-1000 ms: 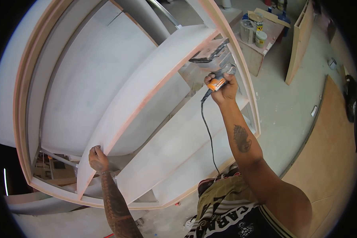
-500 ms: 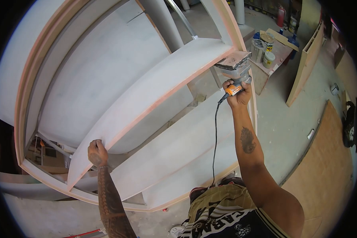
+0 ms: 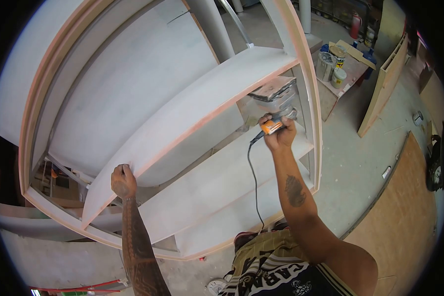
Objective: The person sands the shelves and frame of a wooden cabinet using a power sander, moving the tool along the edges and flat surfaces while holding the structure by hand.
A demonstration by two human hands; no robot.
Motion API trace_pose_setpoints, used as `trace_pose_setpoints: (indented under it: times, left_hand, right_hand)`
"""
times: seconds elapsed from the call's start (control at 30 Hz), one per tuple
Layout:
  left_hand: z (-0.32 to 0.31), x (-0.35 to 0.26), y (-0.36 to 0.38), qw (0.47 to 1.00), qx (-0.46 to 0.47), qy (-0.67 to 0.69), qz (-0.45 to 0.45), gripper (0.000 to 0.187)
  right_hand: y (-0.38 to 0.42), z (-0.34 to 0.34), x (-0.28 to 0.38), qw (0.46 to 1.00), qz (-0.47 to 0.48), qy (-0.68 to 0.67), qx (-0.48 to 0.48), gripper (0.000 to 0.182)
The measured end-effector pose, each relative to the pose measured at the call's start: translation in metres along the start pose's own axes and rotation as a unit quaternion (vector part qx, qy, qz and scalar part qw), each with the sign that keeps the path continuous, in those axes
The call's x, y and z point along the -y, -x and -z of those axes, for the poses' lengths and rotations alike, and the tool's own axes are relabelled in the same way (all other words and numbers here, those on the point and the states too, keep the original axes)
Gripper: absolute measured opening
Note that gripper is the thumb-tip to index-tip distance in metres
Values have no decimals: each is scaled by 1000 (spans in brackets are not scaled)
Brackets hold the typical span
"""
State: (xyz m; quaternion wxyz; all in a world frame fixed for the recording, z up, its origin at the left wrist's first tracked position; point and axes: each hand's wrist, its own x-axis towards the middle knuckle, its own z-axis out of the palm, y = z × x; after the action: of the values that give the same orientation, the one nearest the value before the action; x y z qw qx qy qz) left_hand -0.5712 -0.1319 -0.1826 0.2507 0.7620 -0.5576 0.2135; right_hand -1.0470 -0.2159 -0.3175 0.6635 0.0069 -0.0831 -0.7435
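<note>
My right hand (image 3: 279, 132) is wrapped round the orange and grey body of an electric sander (image 3: 276, 101). The sander's flat pad faces up, close under the pink-edged front of a curved white shelf (image 3: 202, 103). A black cord (image 3: 252, 167) hangs from its handle end toward my waist. Toward the left end of that same shelf, my left hand (image 3: 124, 181) grips the front edge, fingers closed over it. The shelf spans a large curved cabinet frame (image 3: 314, 123) with pinkish, filled edges. Below it lies a second white shelf (image 3: 222, 172).
Paint cans (image 3: 337, 76) and tubs stand on a low table (image 3: 348, 74) at the right. Beyond it leans a wooden panel (image 3: 385, 89). A brown plywood sheet (image 3: 399, 212) lies on the floor at the right, and a red fire extinguisher (image 3: 355, 25) stands at the back.
My right hand has moved the sander left and down, from the shelf's right corner to under its front edge. My left hand stays on the shelf edge. The view has shifted slightly.
</note>
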Motion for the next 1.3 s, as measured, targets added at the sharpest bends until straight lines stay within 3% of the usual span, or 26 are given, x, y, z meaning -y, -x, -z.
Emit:
trace_pose_setpoints:
  times: [0.2,0.43,0.73,0.83,1.07,1.13,1.2,1.23,1.3]
  left_hand:
    - [2,-2,-1,1000,13,-1,2,30]
    - [-3,3,-2,999,16,-21,17,32]
    - [1,5,-1,999,27,-24,23,33]
    - [0,9,-4,999,24,-27,15,32]
    - [-2,8,-1,1000,11,-4,-6,31]
    - [-2,7,-1,1000,10,-6,-5,32]
    - [-3,6,-1,1000,10,-6,-5,32]
    - [-4,8,-1,1000,9,-7,-1,32]
    - [-4,8,-1,1000,10,-9,0,32]
  right_hand:
    - [43,-1,-65,996,-76,-29,-36,47]
    - [89,8,-143,982,-164,-73,-57,50]
    - [117,8,-186,960,-241,-123,-74,54]
    - [101,13,-167,977,-198,-80,-25,57]
    - [39,14,-71,996,-86,-7,-12,52]
    - [23,13,-43,998,-37,37,-46,50]
    - [20,-6,-16,982,34,181,-53,54]
    - [22,-18,-7,981,38,182,-54,54]
    - [30,-44,6,907,131,393,-80,65]
